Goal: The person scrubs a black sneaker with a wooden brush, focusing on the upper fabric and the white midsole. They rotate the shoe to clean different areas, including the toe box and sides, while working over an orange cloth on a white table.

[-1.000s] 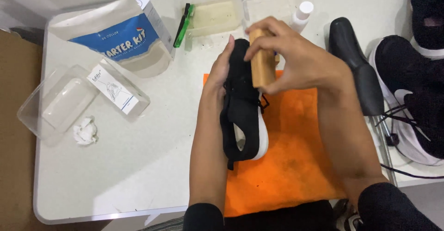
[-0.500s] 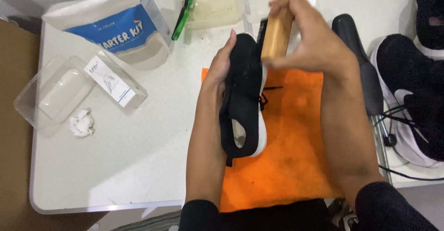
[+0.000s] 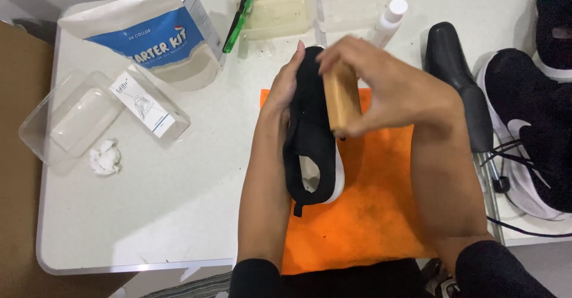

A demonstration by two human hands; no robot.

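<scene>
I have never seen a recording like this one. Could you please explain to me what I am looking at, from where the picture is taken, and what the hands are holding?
There is no machine here: a person works with two bare hands, and the camera is worn on the person's head, looking down at a white table.

The left hand holds a black shoe with a white sole above an orange cloth. The right hand grips a wooden brush pressed against the shoe.

Around them lie a blue and white pouch, clear plastic containers, a small white box, a crumpled white wad, a green and black brush and a white bottle. More black shoes sit at the right edge.
</scene>
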